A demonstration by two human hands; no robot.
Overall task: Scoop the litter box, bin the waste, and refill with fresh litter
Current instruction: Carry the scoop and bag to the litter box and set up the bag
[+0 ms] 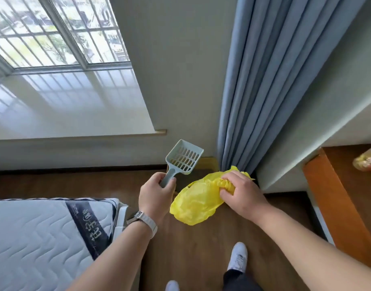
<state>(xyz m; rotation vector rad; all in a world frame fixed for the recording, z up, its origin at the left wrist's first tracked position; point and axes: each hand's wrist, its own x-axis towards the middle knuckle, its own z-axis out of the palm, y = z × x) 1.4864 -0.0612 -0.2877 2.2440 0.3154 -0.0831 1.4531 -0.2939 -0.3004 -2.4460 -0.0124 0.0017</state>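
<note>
A pale grey-blue slotted litter scoop (183, 159) points up and away, its pan empty. My left hand (156, 193) grips its handle; a watch sits on that wrist. To the right, my right hand (241, 191) clutches the bunched neck of a yellow plastic bag (196, 203), which hangs above the wooden floor with a bulging bottom. The two hands are close together at mid-frame. No litter box shows in this view.
A quilted mattress (44, 234) fills the lower left. A white window sill (71, 106) and window lie ahead on the left. Blue curtains (270, 85) hang ahead on the right. An orange wooden ledge (335, 204) runs along the right. My shoes (238, 257) stand on the brown floor.
</note>
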